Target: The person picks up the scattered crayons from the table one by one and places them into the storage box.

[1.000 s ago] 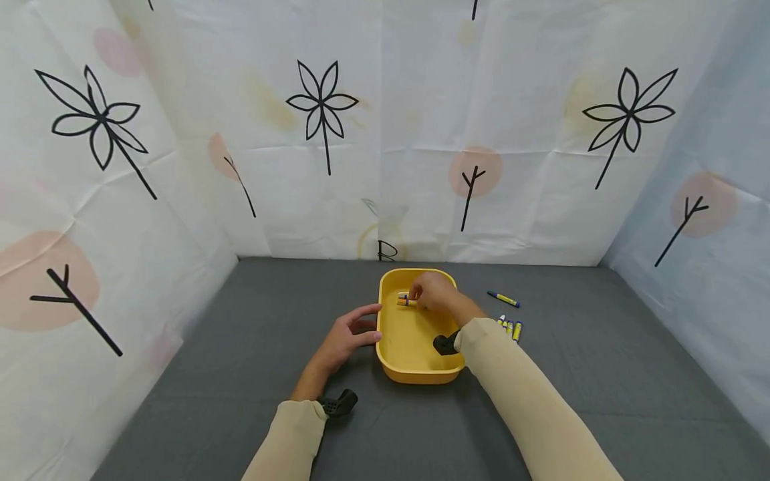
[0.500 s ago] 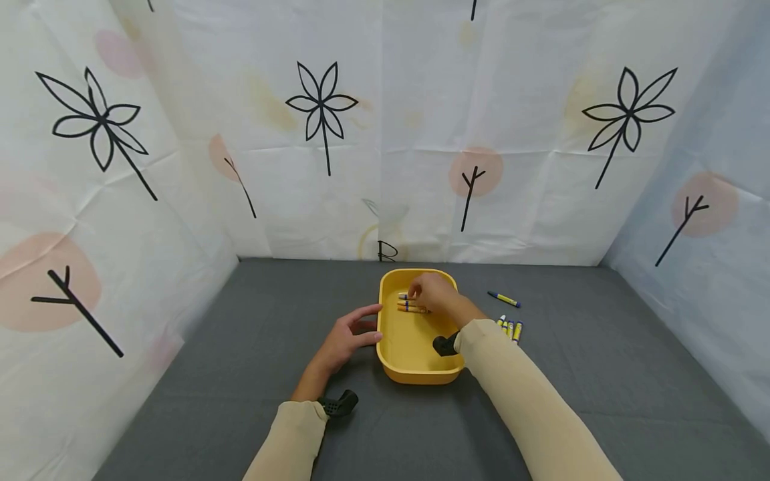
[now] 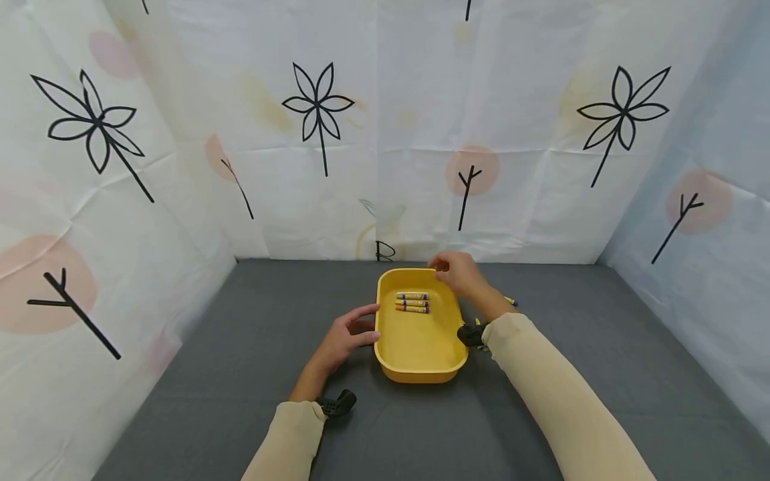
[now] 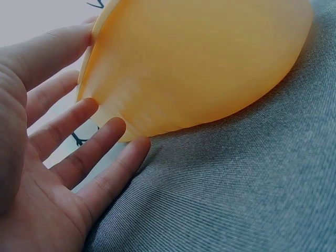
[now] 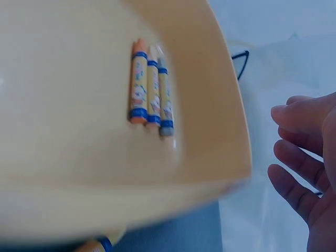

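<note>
Three paper-wrapped crayons lie side by side in the far part of a yellow tray (image 3: 421,344). The right wrist view shows them as an orange crayon (image 5: 139,84), a pale peach crayon (image 5: 153,89) and a greyish crayon (image 5: 165,97). Against the tray's left wall, my left hand (image 3: 345,337) rests with spread, relaxed fingers; its thumb and fingertips reach the wall and rim in the left wrist view. My right hand (image 3: 460,272) hovers by the far right corner, fingers loosely bent. Nothing is in it in the right wrist view.
Right of the tray, one crayon (image 3: 510,301) shows partly past my right forearm. Other crayons there are mostly hidden by the wrist and its black camera (image 3: 472,335). A patterned white cloth (image 3: 415,220) hangs behind the grey table (image 3: 289,287).
My right hand has let go of the crayons and moved right and back, up to the tray's far right corner. All three crayons now show uncovered. The left hand has stayed put.
</note>
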Action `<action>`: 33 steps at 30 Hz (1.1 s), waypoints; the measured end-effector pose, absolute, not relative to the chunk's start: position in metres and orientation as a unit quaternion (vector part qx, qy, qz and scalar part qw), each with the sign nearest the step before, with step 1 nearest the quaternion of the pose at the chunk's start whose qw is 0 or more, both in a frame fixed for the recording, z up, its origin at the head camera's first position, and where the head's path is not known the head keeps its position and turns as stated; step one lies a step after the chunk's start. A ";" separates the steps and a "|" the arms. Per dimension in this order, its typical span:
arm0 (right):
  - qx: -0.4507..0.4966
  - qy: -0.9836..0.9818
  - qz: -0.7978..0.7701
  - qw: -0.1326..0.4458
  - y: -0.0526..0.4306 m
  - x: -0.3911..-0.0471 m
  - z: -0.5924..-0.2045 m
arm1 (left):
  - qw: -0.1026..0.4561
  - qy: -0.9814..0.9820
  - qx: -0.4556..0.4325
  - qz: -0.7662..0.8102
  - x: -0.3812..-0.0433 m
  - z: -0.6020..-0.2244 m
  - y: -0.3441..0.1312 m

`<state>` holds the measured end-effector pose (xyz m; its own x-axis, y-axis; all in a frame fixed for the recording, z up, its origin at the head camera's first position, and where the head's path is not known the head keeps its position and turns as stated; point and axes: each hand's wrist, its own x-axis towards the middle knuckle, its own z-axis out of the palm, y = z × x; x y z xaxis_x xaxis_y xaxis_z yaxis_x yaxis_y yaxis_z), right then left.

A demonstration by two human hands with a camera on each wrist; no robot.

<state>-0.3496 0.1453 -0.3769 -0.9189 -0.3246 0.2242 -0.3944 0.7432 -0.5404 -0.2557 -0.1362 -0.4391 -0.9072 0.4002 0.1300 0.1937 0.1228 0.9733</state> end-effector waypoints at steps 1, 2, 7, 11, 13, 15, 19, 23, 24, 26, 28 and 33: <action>0.186 -0.932 0.305 0.063 0.149 -0.350 -0.376 | 0.082 0.746 0.199 0.631 -0.256 -0.439 -0.136; 0.180 -0.932 0.309 0.067 0.153 -0.351 -0.377 | 0.082 0.746 0.198 0.630 -0.256 -0.440 -0.136; 0.146 -0.929 0.330 0.081 0.175 -0.353 -0.384 | 0.081 0.746 0.198 0.631 -0.256 -0.441 -0.136; 0.133 -0.928 0.336 0.089 0.194 -0.352 -0.391 | 0.081 0.746 0.198 0.631 -0.256 -0.440 -0.136; 0.131 -0.929 0.334 0.093 0.203 -0.350 -0.395 | 0.082 0.746 0.197 0.631 -0.257 -0.441 -0.136; 0.124 -0.928 0.338 0.096 0.212 -0.348 -0.401 | 0.081 0.746 0.197 0.631 -0.257 -0.441 -0.135; 0.097 -0.927 0.350 0.088 0.226 -0.346 -0.412 | 0.080 0.749 0.198 0.627 -0.257 -0.441 -0.135; 0.064 -0.929 0.357 0.076 0.236 -0.344 -0.420 | 0.084 0.751 0.197 0.624 -0.260 -0.444 -0.136; 0.058 -0.929 0.357 0.075 0.238 -0.343 -0.421 | 0.085 0.752 0.195 0.624 -0.262 -0.447 -0.137; 0.051 -0.931 0.353 0.077 0.243 -0.342 -0.425 | 0.083 0.752 0.193 0.625 -0.266 -0.454 -0.137; 0.044 -0.934 0.347 0.079 0.248 -0.341 -0.429 | 0.081 0.754 0.191 0.624 -0.270 -0.461 -0.138; 0.028 -0.939 0.335 0.069 0.259 -0.340 -0.438 | 0.071 0.755 0.187 0.625 -0.273 -0.469 -0.139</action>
